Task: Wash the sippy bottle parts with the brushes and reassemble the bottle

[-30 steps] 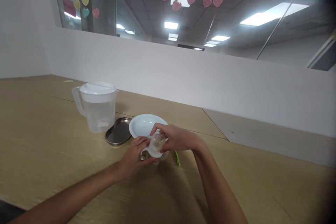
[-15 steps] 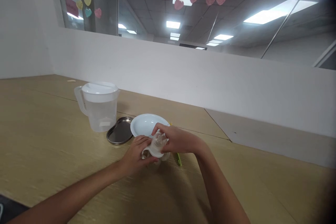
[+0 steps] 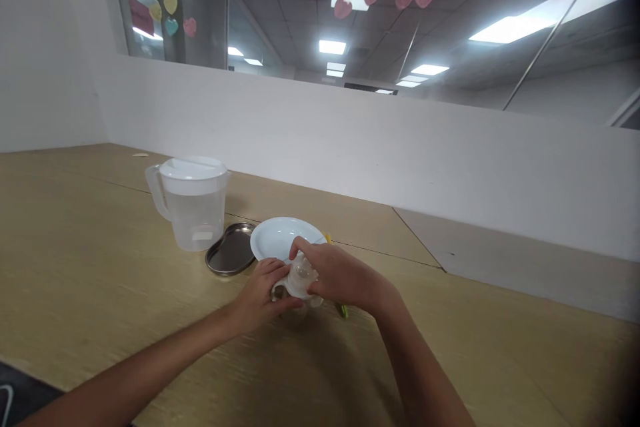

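A baby bottle (image 3: 302,276) with a clear teat-shaped top and a white handled collar is between my hands, just above or on the table in front of the white plate. My left hand (image 3: 259,295) is closed around its side, at the collar and handle loop. From the right, my right hand (image 3: 344,273) grips the top, fingers curled over the clear part. The bottle's lower body is mostly hidden by my fingers. Partly covered by my right hand, a thin green object (image 3: 343,311) lies on the table; its kind is unclear.
A lidded clear plastic pitcher (image 3: 195,210) stands at the back left. Beside it lies a kidney-shaped metal tray (image 3: 231,250), then the white plate (image 3: 280,237). A small yellow tip (image 3: 328,238) shows at the plate's right edge. A white wall (image 3: 300,140) bounds the table behind.
My right hand has turned slightly over the bottle's top and now covers more of the green object. Both hands keep hold of the bottle. The view has shifted a little.
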Tool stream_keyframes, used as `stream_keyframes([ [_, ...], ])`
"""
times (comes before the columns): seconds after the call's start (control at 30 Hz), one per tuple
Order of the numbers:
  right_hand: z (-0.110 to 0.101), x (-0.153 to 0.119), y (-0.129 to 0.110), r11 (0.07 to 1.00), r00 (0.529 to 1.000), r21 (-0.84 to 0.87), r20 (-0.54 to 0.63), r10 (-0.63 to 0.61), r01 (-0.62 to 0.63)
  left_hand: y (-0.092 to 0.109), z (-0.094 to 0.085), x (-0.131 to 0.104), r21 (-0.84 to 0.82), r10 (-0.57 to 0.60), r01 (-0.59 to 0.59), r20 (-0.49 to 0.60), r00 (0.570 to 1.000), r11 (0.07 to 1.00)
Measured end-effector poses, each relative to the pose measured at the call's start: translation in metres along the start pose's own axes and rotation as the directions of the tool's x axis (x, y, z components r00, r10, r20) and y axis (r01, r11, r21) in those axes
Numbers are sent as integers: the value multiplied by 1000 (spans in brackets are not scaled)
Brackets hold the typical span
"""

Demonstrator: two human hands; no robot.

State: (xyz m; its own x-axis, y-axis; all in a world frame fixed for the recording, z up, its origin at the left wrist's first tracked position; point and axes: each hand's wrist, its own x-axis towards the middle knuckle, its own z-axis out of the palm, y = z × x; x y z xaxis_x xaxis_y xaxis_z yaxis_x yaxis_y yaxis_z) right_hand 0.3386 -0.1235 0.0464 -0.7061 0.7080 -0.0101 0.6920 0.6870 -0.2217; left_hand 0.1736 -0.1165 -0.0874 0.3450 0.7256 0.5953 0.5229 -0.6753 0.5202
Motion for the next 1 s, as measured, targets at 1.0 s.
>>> stream_keyframes([
  [1.0, 50, 63, 77, 985, 992, 132, -41, 116, -110, -3, 0, -1, 25, 35, -36, 29, 999, 999],
])
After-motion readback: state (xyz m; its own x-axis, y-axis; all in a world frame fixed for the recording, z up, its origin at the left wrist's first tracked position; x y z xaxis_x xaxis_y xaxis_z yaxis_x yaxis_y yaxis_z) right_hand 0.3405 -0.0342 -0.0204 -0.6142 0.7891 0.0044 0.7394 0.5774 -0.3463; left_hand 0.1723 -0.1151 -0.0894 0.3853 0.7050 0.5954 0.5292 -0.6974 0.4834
